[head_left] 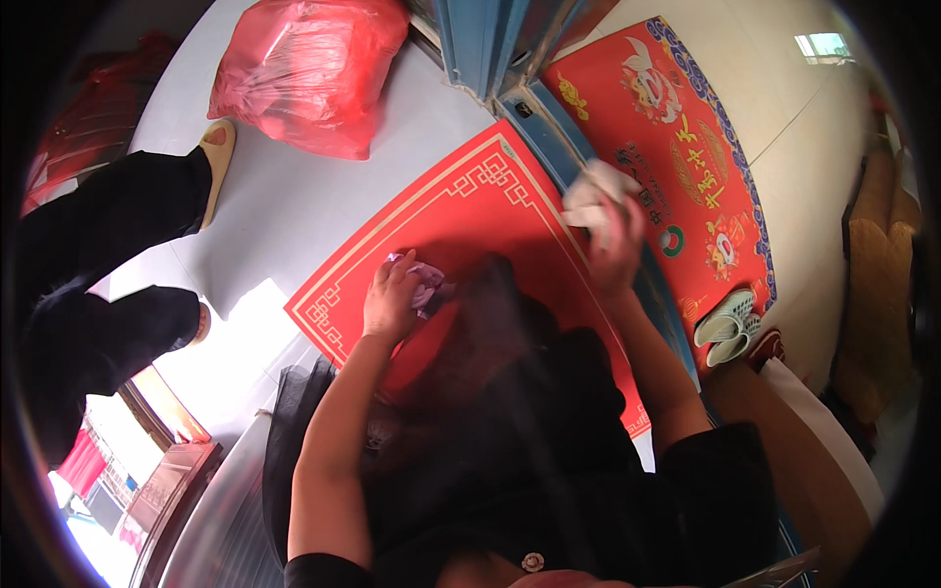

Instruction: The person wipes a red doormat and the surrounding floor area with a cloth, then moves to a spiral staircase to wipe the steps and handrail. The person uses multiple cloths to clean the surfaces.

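Observation:
My left hand (393,294) is closed around a crumpled purple cloth (426,287), low over a red mat (412,220) with a gold fretwork border. My right hand (617,242), blurred, holds a crumpled whitish cloth (599,187) above the mat's right edge, beside the blue metal door sill (559,136). Past the sill lies a second red mat (647,95) with printed figures, writing and a blue cloud-pattern edge. My dark clothing hides the lower part of the nearer mat.
A full red plastic bag (309,81) stands on the pale floor. At the left another person's dark-trousered leg (132,206) ends in a beige slipper (218,173). Pale green perforated shoes (728,327) rest at the far mat's corner. A blue door frame (481,44) rises at the top.

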The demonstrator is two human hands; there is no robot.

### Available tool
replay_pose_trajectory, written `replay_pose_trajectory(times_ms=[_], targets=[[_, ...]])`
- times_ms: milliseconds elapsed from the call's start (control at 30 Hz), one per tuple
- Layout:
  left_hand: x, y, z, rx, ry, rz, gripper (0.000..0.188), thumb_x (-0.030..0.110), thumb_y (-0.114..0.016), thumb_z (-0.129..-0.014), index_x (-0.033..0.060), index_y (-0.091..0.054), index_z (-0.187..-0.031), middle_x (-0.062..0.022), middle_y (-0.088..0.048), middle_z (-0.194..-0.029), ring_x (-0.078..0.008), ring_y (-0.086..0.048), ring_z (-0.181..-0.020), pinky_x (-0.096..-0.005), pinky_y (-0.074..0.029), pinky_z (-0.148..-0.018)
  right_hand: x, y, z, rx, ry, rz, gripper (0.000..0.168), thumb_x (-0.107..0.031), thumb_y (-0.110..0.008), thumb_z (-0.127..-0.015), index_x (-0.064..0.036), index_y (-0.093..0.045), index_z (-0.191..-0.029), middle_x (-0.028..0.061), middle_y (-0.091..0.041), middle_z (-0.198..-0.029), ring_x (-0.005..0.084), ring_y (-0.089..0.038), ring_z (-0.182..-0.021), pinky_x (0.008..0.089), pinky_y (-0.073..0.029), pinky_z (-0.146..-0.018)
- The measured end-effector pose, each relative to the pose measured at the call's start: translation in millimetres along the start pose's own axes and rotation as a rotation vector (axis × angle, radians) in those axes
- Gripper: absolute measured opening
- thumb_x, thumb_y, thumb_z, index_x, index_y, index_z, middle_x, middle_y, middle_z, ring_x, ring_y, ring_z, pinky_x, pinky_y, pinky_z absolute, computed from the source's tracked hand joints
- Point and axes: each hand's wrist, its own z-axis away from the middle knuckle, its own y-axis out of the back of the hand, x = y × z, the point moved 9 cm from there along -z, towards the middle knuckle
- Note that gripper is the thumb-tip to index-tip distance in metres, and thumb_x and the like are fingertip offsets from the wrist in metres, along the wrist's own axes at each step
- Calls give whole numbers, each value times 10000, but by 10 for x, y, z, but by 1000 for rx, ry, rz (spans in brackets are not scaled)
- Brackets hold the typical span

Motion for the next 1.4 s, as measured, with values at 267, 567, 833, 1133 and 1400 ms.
replay_pose_trajectory(times_ms=[267, 567, 833, 1133, 1400], targets=[[58, -96, 99, -23, -60, -35, 281, 165, -699, -839, 168, -684, -1119, -30, -508, -1480, -331, -453, -1343, -454, -444, -1089, -14, -914, 237, -2, 35, -12, 390, -180, -642, -929, -9, -580, -1275, 222, -515, -1320, 389, -525, -1230, 461, -456, -1021], [321, 137, 2, -2, -175, -69, 319, 169, -716, -835, 158, -682, -1152, -8, -541, -1440, -308, -507, -1279, -435, -478, -1048, -845, -571, 82, -58, 229, -371, 416, 8, -704, -790, -103, -648, -1188, 143, -569, -1277, 370, -557, -1209, 458, -488, -1009], [99, -260, 184, -48, -172, -25, 307, 127, -665, -832, 166, -697, -1135, -14, -532, -1442, -301, -495, -1299, -433, -458, -1061, 2466, 1690, 3643, 155, -1020, 765, 375, -230, -491, -950, 36, -519, -1212, 250, -613, -1159, 399, -625, -977, 497, -488, -907], [325, -17, -68, -132, -215, -31, 284, 85, -668, -804, 123, -691, -1084, -23, -506, -1448, -310, -472, -1311, -451, -477, -1032, -129, -916, -329, 118, -91, -194, 400, -48, -647, -879, -37, -541, -1265, 257, -518, -1237, 419, -535, -1157, 460, -455, -983], [60, -49, 277, -25, -200, -82, 234, 161, -650, -816, 112, -690, -1042, -83, -532, -1431, -312, -526, -1268, -470, -493, -987, -1306, -1226, 664, -527, 664, -665, 280, -300, -730, -897, -151, -656, -1122, 43, -647, -1008, 207, -647, -941, 359, -519, -796]])
